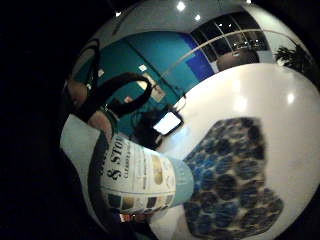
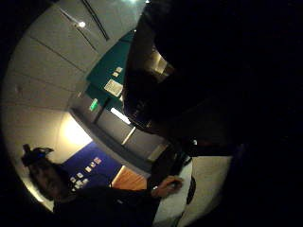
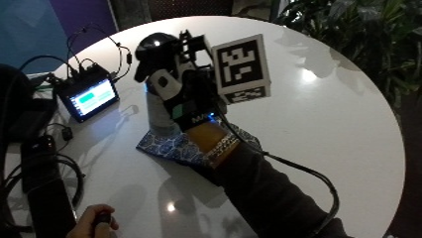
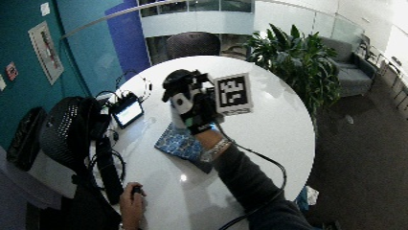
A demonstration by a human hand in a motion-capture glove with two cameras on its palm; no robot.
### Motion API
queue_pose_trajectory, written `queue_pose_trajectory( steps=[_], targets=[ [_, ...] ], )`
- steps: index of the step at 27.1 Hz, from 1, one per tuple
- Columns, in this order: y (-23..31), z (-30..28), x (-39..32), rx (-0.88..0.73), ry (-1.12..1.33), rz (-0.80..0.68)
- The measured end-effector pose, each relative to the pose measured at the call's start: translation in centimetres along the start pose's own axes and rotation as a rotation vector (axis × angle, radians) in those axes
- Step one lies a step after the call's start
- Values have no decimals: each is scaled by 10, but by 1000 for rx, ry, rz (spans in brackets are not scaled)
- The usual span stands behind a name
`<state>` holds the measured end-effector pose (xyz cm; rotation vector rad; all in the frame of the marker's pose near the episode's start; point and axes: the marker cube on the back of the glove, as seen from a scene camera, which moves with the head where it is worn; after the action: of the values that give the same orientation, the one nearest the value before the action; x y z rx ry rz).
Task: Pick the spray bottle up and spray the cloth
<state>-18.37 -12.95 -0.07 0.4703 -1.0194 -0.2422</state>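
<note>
My gloved right hand [image 3: 188, 101] grips the spray bottle [image 3: 157, 106] around its neck, just under the black spray head [image 3: 155, 47]. The bottle stands upright, its base at the far edge of the blue patterned cloth [image 3: 168, 146]; whether it touches the table I cannot tell. The cloth lies flat on the white round table [image 3: 316, 114], partly under my wrist. In the little finger side palm view the bottle's printed label [image 1: 140, 175] is close to the palm, with the cloth [image 1: 230, 175] beside it. The wide outside view shows the hand [image 4: 194, 108] above the cloth [image 4: 182, 143].
A small lit screen device [image 3: 89, 96] with cables sits on the table left of the bottle. A black bag [image 4: 67, 129] lies at the table's left edge. The bare left hand [image 3: 92, 223] rests near the front edge on a small black thing. Plants [image 4: 287, 52] stand beyond the table.
</note>
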Motion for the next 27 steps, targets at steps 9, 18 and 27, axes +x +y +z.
queue_pose_trajectory(
  steps=[9, 18, 27],
  targets=[
    [60, 49, 6, -93, -19, 10],
    [80, 62, 11, -68, 30, -77],
    [78, 67, 12, -54, 64, -80]
  ],
)
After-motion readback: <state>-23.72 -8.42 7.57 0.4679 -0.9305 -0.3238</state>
